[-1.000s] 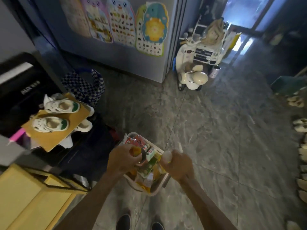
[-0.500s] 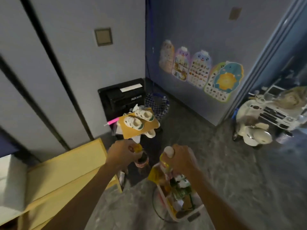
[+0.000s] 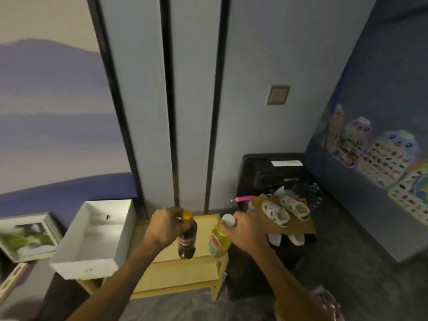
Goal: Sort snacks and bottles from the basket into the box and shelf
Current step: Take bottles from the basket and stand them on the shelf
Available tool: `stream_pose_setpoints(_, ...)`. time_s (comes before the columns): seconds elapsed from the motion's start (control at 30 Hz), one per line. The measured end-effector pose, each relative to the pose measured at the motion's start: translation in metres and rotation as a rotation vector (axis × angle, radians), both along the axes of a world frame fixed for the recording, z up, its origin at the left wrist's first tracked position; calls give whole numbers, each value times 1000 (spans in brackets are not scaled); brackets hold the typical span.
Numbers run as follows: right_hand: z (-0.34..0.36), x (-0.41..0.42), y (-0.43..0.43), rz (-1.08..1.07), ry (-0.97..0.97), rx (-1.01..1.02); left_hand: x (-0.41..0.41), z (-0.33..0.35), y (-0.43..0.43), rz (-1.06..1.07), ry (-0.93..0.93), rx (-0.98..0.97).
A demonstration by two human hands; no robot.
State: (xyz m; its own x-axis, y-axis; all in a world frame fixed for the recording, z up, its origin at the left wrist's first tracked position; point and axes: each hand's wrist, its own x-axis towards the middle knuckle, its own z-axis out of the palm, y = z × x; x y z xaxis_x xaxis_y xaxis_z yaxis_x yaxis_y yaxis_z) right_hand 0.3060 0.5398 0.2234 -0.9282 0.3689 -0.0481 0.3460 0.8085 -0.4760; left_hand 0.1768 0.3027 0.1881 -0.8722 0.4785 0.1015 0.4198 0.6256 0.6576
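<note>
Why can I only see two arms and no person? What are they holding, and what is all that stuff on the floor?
The camera sits on the person's head and looks down, so you see only their arms, as if through their eyes. There is no robot here, just two bare hands.

The left hand grips a dark soda bottle with a yellow cap near its top. The right hand holds a yellow bottle with a white cap. Both bottles hang above a low yellow wooden shelf.

Beside the shelf, on the left, sits an open white box. On the right, white shoes lie on brown cardboard in front of a black case. A framed picture leans at the far left, and colourful charts hang on the right wall.
</note>
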Motion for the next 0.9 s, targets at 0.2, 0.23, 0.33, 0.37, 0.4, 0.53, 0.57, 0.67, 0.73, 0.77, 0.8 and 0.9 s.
stream_pose_setpoints(0.2,-35,-102,-38,78,-9,-58,-66,-23,-48,187,-94,46)
stream_pose_setpoints(0.23,-43,-118,-43,96,-21,-62,-77,-30,-55,223,-120,42)
stream_pose_setpoints(0.33,-64,-164,-56,158,-63,-53,-109,-55,-70,300,-201,50)
stream_pose_setpoints(0.37,-72,-179,-59,177,-72,-36,-118,-62,-74,334,-221,51)
stream_pose_setpoints(0.4,-81,-195,-61,191,-82,-23,-129,-74,-78,367,-232,53)
stream_pose_setpoints(0.53,-120,-250,-68,254,-134,-36,-164,-116,-86,481,-297,93)
stream_pose_setpoints(0.57,-131,-261,-70,269,-149,-31,-170,-124,-87,509,-307,90)
stream_pose_setpoints(0.67,-157,-292,-79,307,-174,-17,-192,-149,-89,579,-319,97)
stream_pose_setpoints(0.73,-173,-308,-86,329,-195,-10,-206,-165,-90,599,-340,92)
stream_pose_setpoints(0.77,-181,-314,-90,337,-209,-18,-211,-172,-90,603,-356,88)
stream_pose_setpoints(0.8,-188,-320,-94,337,-224,-33,-217,-180,-91,602,-370,85)
stream_pose_setpoints(0.9,-207,-335,-103,338,-251,-57,-230,-197,-92,571,-410,73)
